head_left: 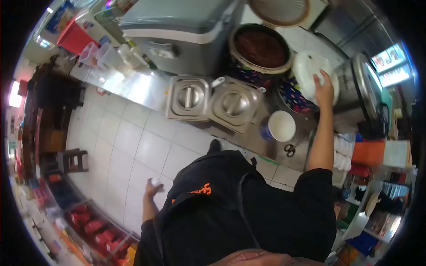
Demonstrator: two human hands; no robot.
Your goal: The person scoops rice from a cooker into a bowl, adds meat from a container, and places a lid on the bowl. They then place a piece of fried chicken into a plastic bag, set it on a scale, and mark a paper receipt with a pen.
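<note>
My right hand (325,91) reaches over a round white lid (306,73), its fingers apart in front of the lid's surface. Under the lid sits a dark pot with a colourful pattern (290,94). Down by my left side, over the tiled floor, my left hand (153,189) is closed on a small white object (155,181), too small to name. Nearer to me than the patterned pot stands a white tub (282,126) with a pale inside. Black-handled scissors (289,150) lie on the steel counter (266,146) near its edge.
Two steel pans with lids (188,98) sit along the counter's front edge. Behind them are a grey cooler box (177,40) and an uncovered pot of dark red-brown contents (261,48). A large steel container (355,88) stands on the right. A stool (73,160) is at the left.
</note>
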